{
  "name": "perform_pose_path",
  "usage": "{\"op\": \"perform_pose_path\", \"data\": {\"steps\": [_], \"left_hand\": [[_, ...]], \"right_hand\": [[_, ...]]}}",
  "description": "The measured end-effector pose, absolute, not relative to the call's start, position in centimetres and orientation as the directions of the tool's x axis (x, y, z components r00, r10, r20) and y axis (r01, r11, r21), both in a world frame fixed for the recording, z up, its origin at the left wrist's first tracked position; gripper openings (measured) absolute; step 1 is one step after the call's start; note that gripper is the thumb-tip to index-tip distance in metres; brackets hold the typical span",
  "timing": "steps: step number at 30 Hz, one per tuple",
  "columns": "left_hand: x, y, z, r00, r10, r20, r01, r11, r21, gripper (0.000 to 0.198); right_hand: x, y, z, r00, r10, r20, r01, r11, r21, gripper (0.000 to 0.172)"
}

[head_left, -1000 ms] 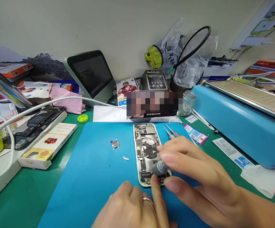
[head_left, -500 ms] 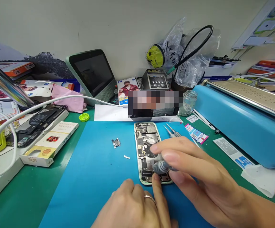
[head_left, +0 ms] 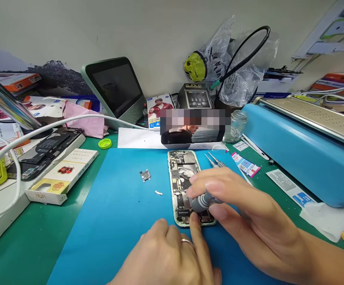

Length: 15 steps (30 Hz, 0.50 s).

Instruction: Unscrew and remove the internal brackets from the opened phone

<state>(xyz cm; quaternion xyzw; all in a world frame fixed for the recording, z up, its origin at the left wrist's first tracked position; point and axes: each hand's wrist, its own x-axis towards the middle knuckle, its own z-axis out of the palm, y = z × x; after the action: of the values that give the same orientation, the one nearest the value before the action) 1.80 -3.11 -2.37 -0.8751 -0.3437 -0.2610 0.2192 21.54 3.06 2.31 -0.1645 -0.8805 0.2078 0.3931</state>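
An opened phone (head_left: 184,178) with its inner parts showing lies on the blue mat (head_left: 115,213). My right hand (head_left: 243,213) grips a grey screwdriver (head_left: 201,202) over the phone's lower half; the driver's tip is hidden. My left hand (head_left: 172,253), with a ring on one finger, rests at the phone's bottom edge, one finger extended onto it and the others curled; whether it holds anything is hidden. Left of the phone lie a small metal plate with a circuit pattern (head_left: 145,175) and a tiny silver bracket (head_left: 158,192). Two more screwdriver tips (head_left: 215,159) show behind my right hand.
A propped-up phone (head_left: 192,132) with a white cable (head_left: 85,116) stands behind the mat. Also there are a smart display (head_left: 115,87), a glass jar (head_left: 237,122) and a blue machine (head_left: 297,154). A cardboard box (head_left: 62,176) sits at the left.
The screwdriver in my right hand has tilted, and the fingers around it have shifted slightly. My left hand keeps its place at the phone. The whole view has moved a little.
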Motion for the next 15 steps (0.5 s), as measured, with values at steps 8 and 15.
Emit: {"op": "perform_pose_path", "data": {"steps": [8, 15], "left_hand": [[1.14, -3.09, -1.43, 0.706, 0.486, 0.515, 0.674, -0.685, -0.276, 0.030], [1.40, -3.00, -1.76, 0.635, 0.495, 0.593, 0.717, -0.664, -0.212, 0.032]], "right_hand": [[21.43, 2.93, 2.47, -0.624, 0.480, 0.617, 0.172, 0.855, -0.490, 0.068], [21.69, 2.77, 2.18, -0.580, 0.499, 0.643, 0.187, 0.850, -0.492, 0.066]]}}
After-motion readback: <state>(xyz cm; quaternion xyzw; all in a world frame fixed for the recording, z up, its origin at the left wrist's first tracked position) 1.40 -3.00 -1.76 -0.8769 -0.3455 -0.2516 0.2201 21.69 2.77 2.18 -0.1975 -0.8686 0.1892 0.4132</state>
